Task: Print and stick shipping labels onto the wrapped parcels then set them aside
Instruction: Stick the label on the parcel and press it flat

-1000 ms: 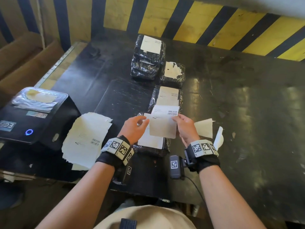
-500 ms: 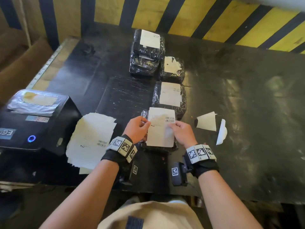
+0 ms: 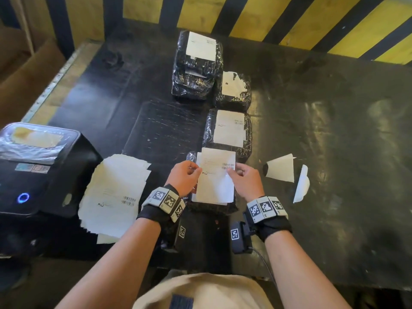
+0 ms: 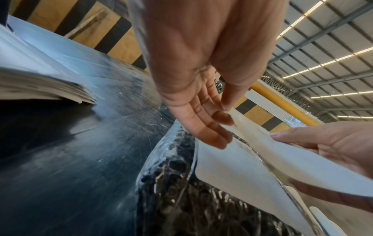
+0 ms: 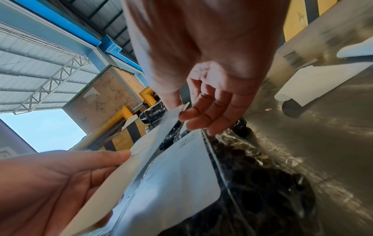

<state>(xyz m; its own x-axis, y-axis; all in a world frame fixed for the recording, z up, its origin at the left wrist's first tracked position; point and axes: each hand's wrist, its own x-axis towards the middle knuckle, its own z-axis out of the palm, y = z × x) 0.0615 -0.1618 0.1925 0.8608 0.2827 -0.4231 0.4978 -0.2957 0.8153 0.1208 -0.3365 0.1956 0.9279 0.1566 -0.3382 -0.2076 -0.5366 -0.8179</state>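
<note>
Both hands hold one white label sheet [image 3: 215, 177] with a barcode just above a black wrapped parcel [image 3: 211, 208] near the table's front edge. My left hand [image 3: 197, 171] pinches the sheet's left edge between thumb and fingers [image 4: 222, 118]. My right hand [image 3: 229, 172] pinches the right corner [image 5: 182, 110], where two paper layers part slightly. Under the held sheet a white label [image 5: 181, 167] lies flat on the parcel [image 4: 181, 199]. Behind it lie labelled black parcels: one [image 3: 227, 130] directly behind, another [image 3: 234, 88] further back, and a stack of two [image 3: 196, 70].
A black label printer [image 3: 33, 170] with a lit blue button stands at the left. Beside it lies a pile of white sheets [image 3: 113, 192]. Two curled backing papers [image 3: 281, 168] [image 3: 301, 184] lie right of my hands. A yellow-and-black striped barrier [image 3: 289, 18] runs behind the dark table [image 3: 334, 130].
The held sheet has come down closer to the parcel, and its folded-over top edge now lies flat. Both hands keep their hold.
</note>
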